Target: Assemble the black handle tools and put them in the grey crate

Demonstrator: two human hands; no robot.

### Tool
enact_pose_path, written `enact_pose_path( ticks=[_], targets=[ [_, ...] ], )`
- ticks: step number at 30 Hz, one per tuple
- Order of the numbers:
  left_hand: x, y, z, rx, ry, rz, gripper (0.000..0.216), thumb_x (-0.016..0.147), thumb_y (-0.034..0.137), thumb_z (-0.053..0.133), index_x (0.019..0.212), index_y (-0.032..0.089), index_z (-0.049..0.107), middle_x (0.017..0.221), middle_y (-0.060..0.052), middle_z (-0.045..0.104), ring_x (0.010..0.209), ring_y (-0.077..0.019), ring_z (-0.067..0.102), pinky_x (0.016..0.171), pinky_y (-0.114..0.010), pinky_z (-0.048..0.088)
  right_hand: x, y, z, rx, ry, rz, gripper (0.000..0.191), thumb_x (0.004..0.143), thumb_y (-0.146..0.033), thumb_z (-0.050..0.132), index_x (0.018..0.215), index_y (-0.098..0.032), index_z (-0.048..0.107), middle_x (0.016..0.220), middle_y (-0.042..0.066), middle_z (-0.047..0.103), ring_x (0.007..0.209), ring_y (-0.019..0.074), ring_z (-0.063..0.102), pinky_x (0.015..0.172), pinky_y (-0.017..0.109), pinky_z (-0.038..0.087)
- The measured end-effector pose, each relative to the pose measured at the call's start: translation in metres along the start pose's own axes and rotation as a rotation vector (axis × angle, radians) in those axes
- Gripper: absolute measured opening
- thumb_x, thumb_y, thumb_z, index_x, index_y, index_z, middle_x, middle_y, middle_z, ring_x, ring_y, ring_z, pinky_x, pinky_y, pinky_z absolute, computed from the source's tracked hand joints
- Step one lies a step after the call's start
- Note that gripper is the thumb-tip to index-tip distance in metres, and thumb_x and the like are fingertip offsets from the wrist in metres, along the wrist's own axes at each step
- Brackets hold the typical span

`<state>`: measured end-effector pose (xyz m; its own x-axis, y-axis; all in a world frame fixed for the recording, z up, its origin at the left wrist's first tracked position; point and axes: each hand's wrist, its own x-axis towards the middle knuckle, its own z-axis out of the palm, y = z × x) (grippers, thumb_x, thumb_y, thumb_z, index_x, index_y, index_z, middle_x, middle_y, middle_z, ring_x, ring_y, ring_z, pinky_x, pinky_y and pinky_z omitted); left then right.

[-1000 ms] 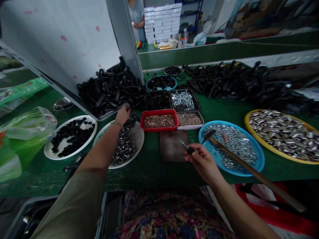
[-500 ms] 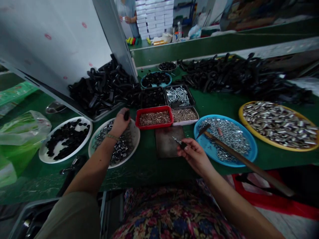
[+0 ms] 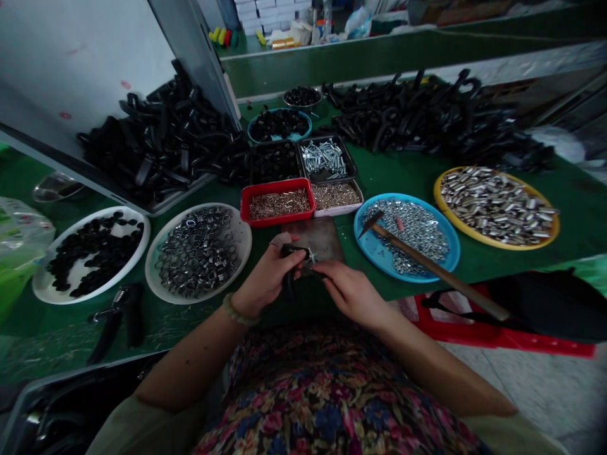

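My left hand (image 3: 265,278) is closed around a black plastic handle (image 3: 289,285), in front of my body. Close beside it, the fingers of my right hand (image 3: 353,291) pinch a small silvery bolt (image 3: 312,257), whose tip is at the handle's upper end. Fingers hide the bolt's black end, and I cannot tell whether its tip is inside the handle. Both hands are over the near part of a flat metal plate (image 3: 325,235) on the green table.
White plates hold metal rings (image 3: 196,253) and black caps (image 3: 102,253). A hammer (image 3: 427,268) lies across a blue tray (image 3: 359,243) of small metal parts. Beyond are a red tray (image 3: 277,221), a yellow tray (image 3: 484,235) and black handle piles (image 3: 403,120). A hand grip (image 3: 124,309) lies left.
My left hand has come from the plate of rings to the middle, with the black handle in it. My right hand has brought the bolt left against the handle. The view has shifted.
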<state>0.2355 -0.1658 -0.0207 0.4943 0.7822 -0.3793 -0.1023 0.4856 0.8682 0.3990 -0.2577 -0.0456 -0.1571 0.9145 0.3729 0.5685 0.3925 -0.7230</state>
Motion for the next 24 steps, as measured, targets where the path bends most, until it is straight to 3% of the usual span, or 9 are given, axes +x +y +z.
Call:
enact_pose_path(
  ticks=[4,10,14,16,19,24],
  targets=[
    [0.002,-0.004,0.007,0.033,-0.066,-0.013,0.037,0.075,0.027,0.069,0.106,0.021,0.05,0.077,0.004,0.052,0.063,-0.0068,0.051,0.052,-0.017,0.04,-0.007,0.002,0.0,0.191,0.054,0.137,0.029,0.095,-0.014,0.042,0.12,-0.022,0.054,0.099,0.005,0.07,0.086,0.0154,0.07,0.077,0.029,0.057],
    [0.002,0.0,-0.005,0.532,-0.261,-0.048,0.043,0.078,0.028,0.067,0.118,0.02,0.053,0.095,-0.001,0.056,0.065,-0.0076,0.05,0.061,-0.023,0.042,-0.015,0.012,-0.02,0.13,-0.259,0.011,0.029,0.092,-0.014,0.045,0.114,-0.021,0.063,0.113,0.01,0.068,0.104,0.0195,0.065,0.089,0.034,0.053],
    [-0.002,0.0,-0.005,0.623,-0.401,0.065,0.05,0.081,0.025,0.065,0.127,0.02,0.046,0.107,-0.005,0.058,0.079,-0.012,0.057,0.076,-0.028,0.045,-0.019,0.017,-0.017,0.677,-0.196,0.27,0.019,0.095,-0.027,0.052,0.111,-0.021,0.057,0.093,0.005,0.07,0.081,0.0158,0.071,0.076,0.032,0.057],
    [-0.005,-0.001,-0.001,0.616,-0.438,0.146,0.055,0.076,0.024,0.072,0.125,0.019,0.046,0.108,-0.006,0.06,0.094,-0.0165,0.059,0.087,-0.031,0.044,-0.02,0.018,-0.012,0.967,-0.155,0.398,0.034,0.089,-0.036,0.063,0.117,-0.023,0.048,0.087,0.001,0.069,0.069,0.0149,0.071,0.067,0.03,0.058],
    [-0.008,-0.006,0.005,0.559,-0.414,0.199,0.057,0.07,0.024,0.078,0.119,0.019,0.049,0.105,-0.005,0.062,0.102,-0.02,0.059,0.093,-0.033,0.042,-0.018,0.016,-0.008,1.172,-0.114,0.538,0.054,0.078,-0.039,0.076,0.117,-0.024,0.042,0.081,-0.003,0.069,0.061,0.0137,0.07,0.061,0.027,0.057],
    [-0.008,-0.019,0.008,0.337,-0.29,0.158,0.052,0.075,0.026,0.073,0.12,0.02,0.047,0.089,0.001,0.062,0.077,-0.0141,0.062,0.078,-0.029,0.047,-0.014,0.013,-0.007,1.205,-0.058,0.579,0.05,0.077,-0.037,0.077,0.11,-0.023,0.043,0.081,-0.001,0.07,0.065,0.0143,0.071,0.062,0.026,0.058]
  ],
)
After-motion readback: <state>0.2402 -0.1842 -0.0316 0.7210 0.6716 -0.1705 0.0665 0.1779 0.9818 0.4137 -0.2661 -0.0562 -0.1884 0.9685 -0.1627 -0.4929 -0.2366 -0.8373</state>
